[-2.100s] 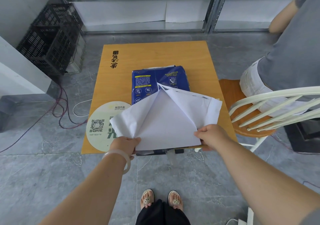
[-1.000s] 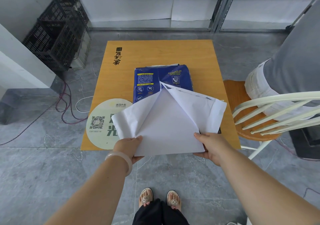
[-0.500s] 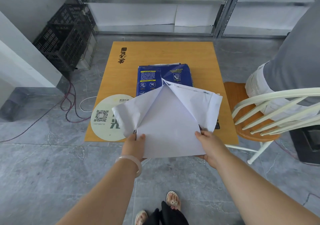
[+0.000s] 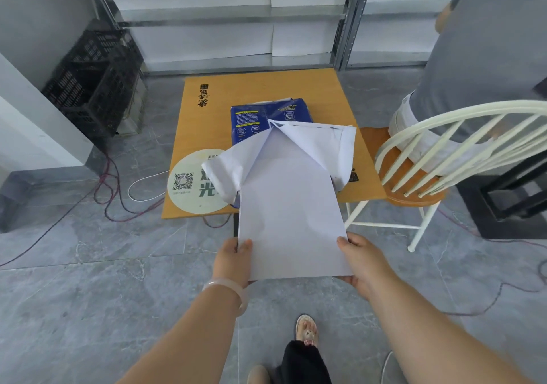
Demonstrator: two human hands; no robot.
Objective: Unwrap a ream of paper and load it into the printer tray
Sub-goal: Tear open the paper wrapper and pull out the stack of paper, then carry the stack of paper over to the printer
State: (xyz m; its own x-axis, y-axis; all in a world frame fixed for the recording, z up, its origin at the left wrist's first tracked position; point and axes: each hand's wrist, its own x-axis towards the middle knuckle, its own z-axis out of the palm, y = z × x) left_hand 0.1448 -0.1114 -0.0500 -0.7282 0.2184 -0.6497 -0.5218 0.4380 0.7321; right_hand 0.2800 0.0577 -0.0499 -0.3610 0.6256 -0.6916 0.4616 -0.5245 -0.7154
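Observation:
A white stack of paper (image 4: 291,214) sticks out of its blue wrapper (image 4: 268,117), whose white inner flaps (image 4: 322,146) are folded open on the wooden table (image 4: 266,87). The stack's near end hangs past the table's front edge, over the floor. My left hand (image 4: 233,260) grips its near left corner and my right hand (image 4: 362,260) grips its near right corner. No printer or tray is in view.
A round QR-code sticker (image 4: 196,185) lies on the table's front left. A white spindle chair (image 4: 429,164) with a seated person (image 4: 479,57) stands right of the table. Black crates (image 4: 94,81) and cables (image 4: 118,200) are at the left. Grey tiled floor surrounds me.
Both hands have pulled the paper stack toward me, out of the opened wrapper and past the table's edge. I have stepped back from the table.

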